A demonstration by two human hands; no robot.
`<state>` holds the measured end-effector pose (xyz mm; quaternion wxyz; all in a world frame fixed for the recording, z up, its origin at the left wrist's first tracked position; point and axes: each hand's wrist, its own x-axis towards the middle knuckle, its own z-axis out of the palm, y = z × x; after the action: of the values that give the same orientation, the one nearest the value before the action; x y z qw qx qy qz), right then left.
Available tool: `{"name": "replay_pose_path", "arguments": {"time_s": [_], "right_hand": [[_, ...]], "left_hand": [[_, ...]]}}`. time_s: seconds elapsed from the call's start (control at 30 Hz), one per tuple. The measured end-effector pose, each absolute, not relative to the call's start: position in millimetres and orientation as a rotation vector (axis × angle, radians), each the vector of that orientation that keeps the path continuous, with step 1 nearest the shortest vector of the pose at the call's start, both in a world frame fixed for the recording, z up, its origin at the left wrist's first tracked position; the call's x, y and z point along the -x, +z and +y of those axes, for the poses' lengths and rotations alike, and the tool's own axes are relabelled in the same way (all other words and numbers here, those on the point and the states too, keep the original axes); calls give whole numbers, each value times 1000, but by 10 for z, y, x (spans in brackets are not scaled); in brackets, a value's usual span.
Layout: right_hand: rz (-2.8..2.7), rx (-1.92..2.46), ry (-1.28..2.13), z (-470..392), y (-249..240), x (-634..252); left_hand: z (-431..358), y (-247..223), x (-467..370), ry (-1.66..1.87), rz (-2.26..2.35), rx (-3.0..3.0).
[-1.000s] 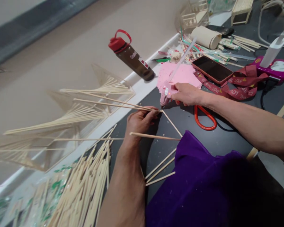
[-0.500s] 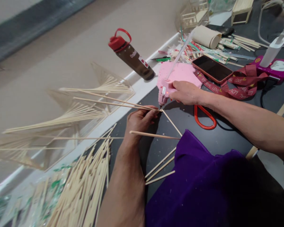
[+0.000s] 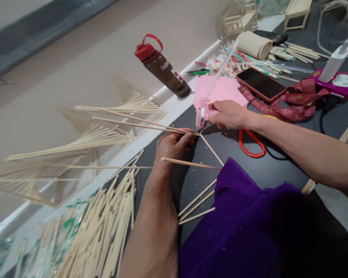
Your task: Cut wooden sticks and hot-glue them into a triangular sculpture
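Observation:
Thin wooden sticks [image 3: 150,124] are pinched near their right ends by my left hand [image 3: 174,144]. Their tips meet another stick [image 3: 211,150] that slopes down to the purple cloth [image 3: 243,200]. My right hand [image 3: 229,114] is wrapped round a pink glue gun [image 3: 203,112] with a clear glue stick [image 3: 222,69] in its back. The gun's nozzle points down at the joint where the sticks meet, touching it or very close. A loose-ended stick [image 3: 191,163] passes over my left wrist.
Loose sticks [image 3: 104,224] are heaped at the lower left, beside stick structures [image 3: 110,139]. A bottle [image 3: 165,71] stands behind. Red-handled scissors [image 3: 251,144], a phone [image 3: 261,83], a lanyard [image 3: 295,104] and a power strip [image 3: 343,83] lie right.
The glue gun and my right hand have shifted very slightly right and down in view. Both hands keep the same hold.

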<state>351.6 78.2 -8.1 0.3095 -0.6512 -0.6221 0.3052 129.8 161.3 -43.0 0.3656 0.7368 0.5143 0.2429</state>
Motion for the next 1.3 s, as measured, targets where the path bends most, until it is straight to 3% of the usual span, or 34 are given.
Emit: {"name": "replay_pose_path", "arguments": {"time_s": [0.23, 0.6, 1.03, 1.3], "right_hand": [[-1542, 1670, 939, 751, -73, -3512], [-1682, 1733, 678, 816, -72, -3535], [-1758, 1800, 600, 835, -80, -3517], [-1638, 1722, 808, 744, -55, -3525]], "left_hand": [[1633, -458, -1291, 637, 1338, -1876], [1606, -427, -1327, 638, 1339, -1911], [1590, -407, -1322, 615, 1322, -1939], [1589, -417, -1314, 639, 1323, -1905]]}}
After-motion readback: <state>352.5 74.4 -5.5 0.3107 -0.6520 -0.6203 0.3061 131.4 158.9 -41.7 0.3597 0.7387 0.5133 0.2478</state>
